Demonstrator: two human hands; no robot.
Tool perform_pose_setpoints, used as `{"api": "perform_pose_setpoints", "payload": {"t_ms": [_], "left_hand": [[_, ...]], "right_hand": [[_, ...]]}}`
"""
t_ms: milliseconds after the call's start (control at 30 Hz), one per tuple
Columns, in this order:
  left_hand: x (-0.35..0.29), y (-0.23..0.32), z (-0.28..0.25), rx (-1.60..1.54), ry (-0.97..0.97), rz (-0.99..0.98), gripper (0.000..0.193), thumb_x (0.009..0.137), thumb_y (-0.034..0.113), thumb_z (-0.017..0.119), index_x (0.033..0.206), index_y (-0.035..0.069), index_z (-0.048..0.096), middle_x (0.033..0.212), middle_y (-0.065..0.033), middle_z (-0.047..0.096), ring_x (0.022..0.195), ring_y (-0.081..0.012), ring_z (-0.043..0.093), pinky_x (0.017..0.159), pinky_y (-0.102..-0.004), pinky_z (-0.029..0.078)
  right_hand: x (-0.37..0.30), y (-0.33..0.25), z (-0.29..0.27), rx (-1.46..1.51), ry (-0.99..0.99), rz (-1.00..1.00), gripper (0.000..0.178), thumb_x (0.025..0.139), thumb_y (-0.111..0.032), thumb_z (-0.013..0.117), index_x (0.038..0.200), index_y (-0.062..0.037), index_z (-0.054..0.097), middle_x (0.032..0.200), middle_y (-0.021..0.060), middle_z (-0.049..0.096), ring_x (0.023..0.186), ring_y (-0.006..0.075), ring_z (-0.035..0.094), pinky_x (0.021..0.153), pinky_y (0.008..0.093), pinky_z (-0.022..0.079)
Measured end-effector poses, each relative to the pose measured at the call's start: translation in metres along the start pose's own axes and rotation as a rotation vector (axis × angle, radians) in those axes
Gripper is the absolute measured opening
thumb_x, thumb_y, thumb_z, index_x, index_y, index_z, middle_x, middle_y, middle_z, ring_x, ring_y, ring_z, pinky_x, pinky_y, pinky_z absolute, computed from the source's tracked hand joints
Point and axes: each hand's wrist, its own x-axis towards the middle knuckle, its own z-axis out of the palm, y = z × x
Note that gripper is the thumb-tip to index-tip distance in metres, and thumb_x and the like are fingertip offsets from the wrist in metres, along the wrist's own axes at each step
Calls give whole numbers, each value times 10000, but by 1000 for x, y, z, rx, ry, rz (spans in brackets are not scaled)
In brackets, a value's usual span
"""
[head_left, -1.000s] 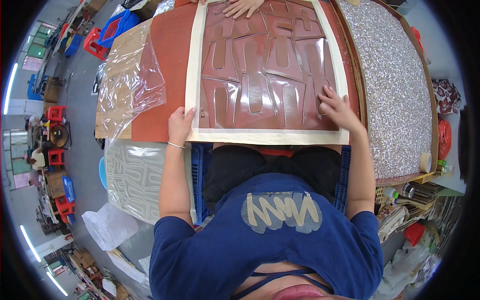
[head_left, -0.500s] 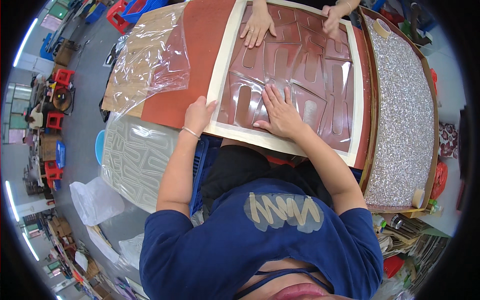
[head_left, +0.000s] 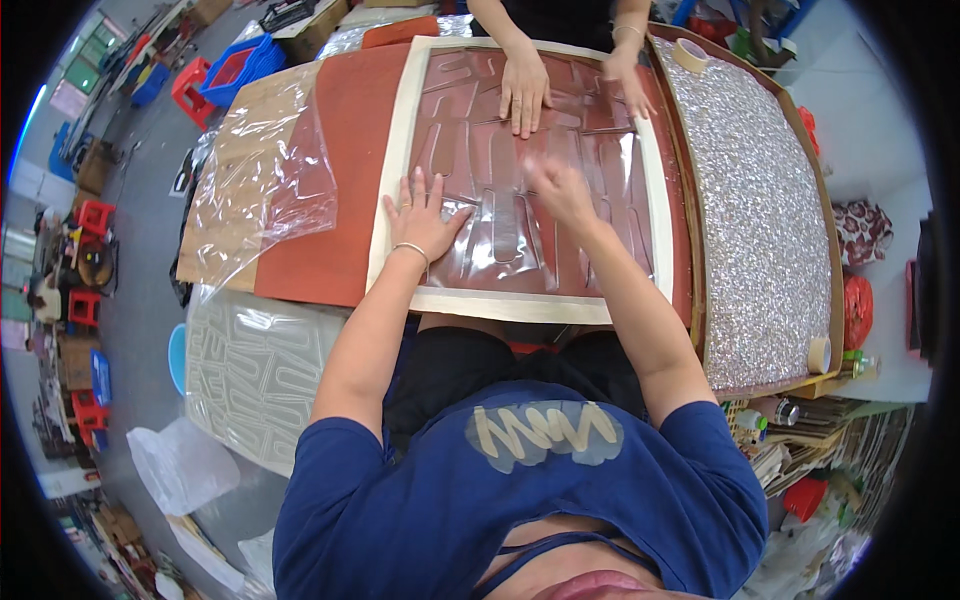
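A reddish-brown board [head_left: 335, 180] lies on the table with a cream tape frame [head_left: 510, 306] around a field of long cut-out shapes under clear film [head_left: 500, 240]. My left hand [head_left: 422, 215] lies flat on the film near the frame's left side, fingers spread. My right hand [head_left: 555, 188] presses on the film at the middle, blurred. Across the table another person's two hands [head_left: 523, 88] rest flat on the far part of the film.
A loose clear plastic sheet [head_left: 262, 180] lies over the board's left end. A silver glittery panel [head_left: 755, 215] sits at the right with tape rolls [head_left: 819, 354] on its corners. A pale patterned sheet [head_left: 250, 375] hangs lower left. Red stools and blue crates stand on the floor left.
My right hand has slid from the film's right edge toward the middle and farther up. My left hand moved from the frame's near left corner onto the film. My view shifted.
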Motion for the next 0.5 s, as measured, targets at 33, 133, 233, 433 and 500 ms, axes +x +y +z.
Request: {"api": "perform_pose_setpoints", "payload": {"t_ms": [33, 133, 233, 433, 500], "left_hand": [[4, 8, -2, 4, 5, 12, 825, 868, 696, 331, 1495, 174, 208, 1568, -118, 81, 1448, -293, 46, 1121, -571, 4], [10, 17, 0, 19, 21, 68, 829, 874, 695, 312, 1496, 158, 198, 1567, -127, 73, 1449, -281, 45, 1117, -583, 19], [3, -1, 6, 8, 28, 34, 844, 872, 698, 308, 1495, 141, 193, 1567, -135, 64, 1449, -275, 51, 1114, -591, 21], [18, 16, 8, 41, 31, 48, 856, 864, 691, 333, 1489, 120, 209, 1564, -140, 87, 1444, -278, 92, 1107, -606, 25], [4, -6, 11, 54, 20, -12, 852, 864, 682, 346, 1486, 113, 220, 1561, -143, 99, 1444, -280, 95, 1103, -613, 31]], "right_hand": [[4, 22, -8, 4, 38, 11, 690, 905, -525, 472, 1359, -8, 436, 1423, 213, 395, 1363, 339, 310, 1117, 541, 154], [39, 90, -18, -1217, 889, -779, 700, 920, -582, 370, 1194, 27, 583, 1099, 244, 624, 1068, 328, 596, 1074, 542, 217], [62, -6, -58, -811, -344, 313, 706, 919, -565, 386, 1420, -69, 342, 1401, 217, 413, 1355, 322, 331, 1115, 556, 130], [90, 59, 26, -944, 799, -641, 682, 892, -590, 404, 1187, -2, 582, 1256, 193, 561, 1216, 364, 489, 1089, 611, 141], [78, -43, 22, -1000, -74, 79, 672, 904, -574, 388, 1340, -68, 464, 1394, 189, 434, 1300, 348, 399, 1109, 603, 74]]}}
